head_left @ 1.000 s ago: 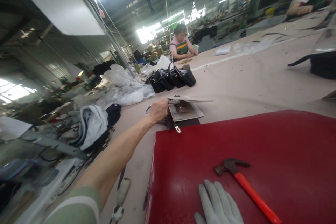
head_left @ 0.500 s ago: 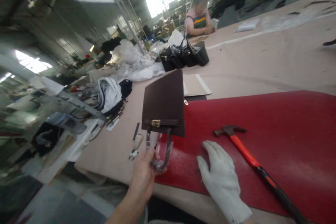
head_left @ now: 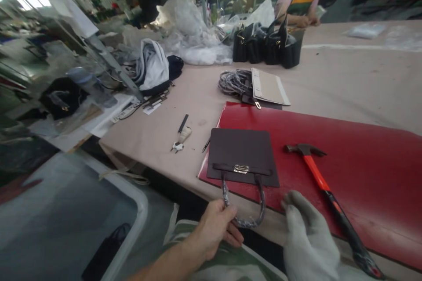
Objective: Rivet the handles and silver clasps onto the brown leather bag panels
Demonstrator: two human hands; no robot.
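Plastic-wrapped handle (head_left: pixel 263 200) of dark brown bag panel (head_left: pixel 242 147) is gripped at its near left bend by bare left hand (head_left: pixel 219 228), thumb above, fingers below; panel is positioned over near left part of red mat (head_left: pixel 369 167), gold clasp (head_left: pixel 241 168) facing up; gloved right hand (head_left: pixel 308 235) is blurred by mat's near edge, finger closure cannot be told; claw hammer (head_left: pixel 330 197) is placed rightward; black handbags (head_left: pixel 268 46) are lined up far off.

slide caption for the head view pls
Left hand holds wrapped handle of brown panel; hammer lies on red sheet.
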